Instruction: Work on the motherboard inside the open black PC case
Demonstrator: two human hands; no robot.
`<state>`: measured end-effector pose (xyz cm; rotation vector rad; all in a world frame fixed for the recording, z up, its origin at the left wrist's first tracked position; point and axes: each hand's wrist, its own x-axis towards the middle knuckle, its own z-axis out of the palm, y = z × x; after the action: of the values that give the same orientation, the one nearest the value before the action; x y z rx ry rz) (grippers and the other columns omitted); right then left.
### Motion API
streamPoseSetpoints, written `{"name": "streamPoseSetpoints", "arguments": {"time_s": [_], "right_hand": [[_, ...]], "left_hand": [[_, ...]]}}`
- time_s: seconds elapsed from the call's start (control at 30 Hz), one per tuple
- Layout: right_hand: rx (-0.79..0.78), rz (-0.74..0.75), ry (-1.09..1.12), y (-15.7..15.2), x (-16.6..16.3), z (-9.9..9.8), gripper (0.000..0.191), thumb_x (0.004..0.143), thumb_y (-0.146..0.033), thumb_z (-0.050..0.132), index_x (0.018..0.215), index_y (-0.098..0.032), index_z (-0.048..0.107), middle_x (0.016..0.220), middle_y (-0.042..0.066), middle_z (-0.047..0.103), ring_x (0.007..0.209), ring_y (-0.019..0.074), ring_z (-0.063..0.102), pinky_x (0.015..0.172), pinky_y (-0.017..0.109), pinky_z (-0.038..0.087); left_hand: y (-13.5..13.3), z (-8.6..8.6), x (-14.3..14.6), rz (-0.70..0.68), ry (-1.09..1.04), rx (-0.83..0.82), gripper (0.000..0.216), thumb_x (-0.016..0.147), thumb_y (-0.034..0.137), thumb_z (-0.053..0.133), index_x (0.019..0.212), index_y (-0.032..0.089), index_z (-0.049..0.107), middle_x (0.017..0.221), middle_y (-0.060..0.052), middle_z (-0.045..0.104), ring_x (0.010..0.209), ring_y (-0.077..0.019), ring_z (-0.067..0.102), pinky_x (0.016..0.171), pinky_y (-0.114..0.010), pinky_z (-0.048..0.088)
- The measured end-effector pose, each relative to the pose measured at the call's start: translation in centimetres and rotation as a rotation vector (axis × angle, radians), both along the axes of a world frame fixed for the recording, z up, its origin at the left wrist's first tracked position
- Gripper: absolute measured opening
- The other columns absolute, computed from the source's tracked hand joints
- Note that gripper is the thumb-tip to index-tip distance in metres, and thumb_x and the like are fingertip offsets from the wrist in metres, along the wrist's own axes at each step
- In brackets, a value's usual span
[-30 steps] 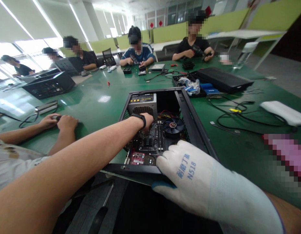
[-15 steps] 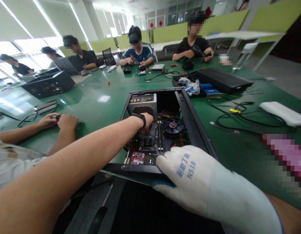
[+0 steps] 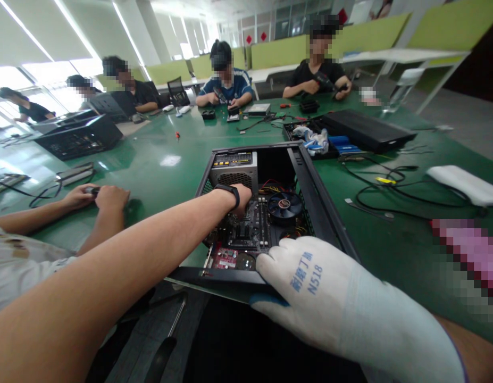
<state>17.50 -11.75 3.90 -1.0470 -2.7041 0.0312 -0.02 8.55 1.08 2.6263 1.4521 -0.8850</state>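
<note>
An opened black computer case (image 3: 328,213) lies on the green table in front of me. My left hand (image 3: 241,199), bare with a dark band at the wrist, reaches down inside it beside the silver power supply (image 3: 232,175). Its fingers are curled closed low over the motherboard (image 3: 246,226), and what they hold is hidden. My right hand (image 3: 298,276), in a white glove, grips the case's near edge, fingers over the rim and thumb below. A round black cooling fan (image 3: 285,206) and a red circuit card (image 3: 225,258) are inside.
A neighbour's hands (image 3: 100,196) rest on the table at left. Cables (image 3: 393,175), a white box-like item (image 3: 465,184) and a dark panel (image 3: 366,130) lie to the right. A screwdriver (image 3: 168,340) shows below the table edge. Several people work across the table.
</note>
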Motion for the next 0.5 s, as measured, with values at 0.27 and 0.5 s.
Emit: {"name": "streamPoseSetpoints", "arguments": {"time_s": [0.27, 0.5], "right_hand": [[0.026, 0.003, 0.007, 0.02, 0.08, -0.25, 0.034, 0.093, -0.055, 0.050, 0.102, -0.023, 0.060, 0.094, 0.005, 0.065, 0.087, 0.0221, 0.060, 0.078, 0.036, 0.039], [0.068, 0.020, 0.001, 0.02, 0.01, 0.02, 0.036, 0.092, -0.053, 0.053, 0.101, -0.019, 0.062, 0.089, 0.007, 0.066, 0.085, 0.0197, 0.060, 0.077, 0.033, 0.039]], "left_hand": [[-0.09, 0.07, 0.15, -0.010, 0.030, -0.010, 0.053, 0.057, 0.040, 0.084, 0.103, 0.017, 0.075, 0.104, -0.011, 0.075, 0.097, -0.0258, 0.069, 0.083, -0.028, 0.053], [0.05, -0.04, 0.02, -0.019, 0.025, -0.001, 0.055, 0.053, 0.040, 0.086, 0.103, 0.019, 0.074, 0.106, -0.010, 0.075, 0.099, -0.0248, 0.068, 0.084, -0.025, 0.052]]}}
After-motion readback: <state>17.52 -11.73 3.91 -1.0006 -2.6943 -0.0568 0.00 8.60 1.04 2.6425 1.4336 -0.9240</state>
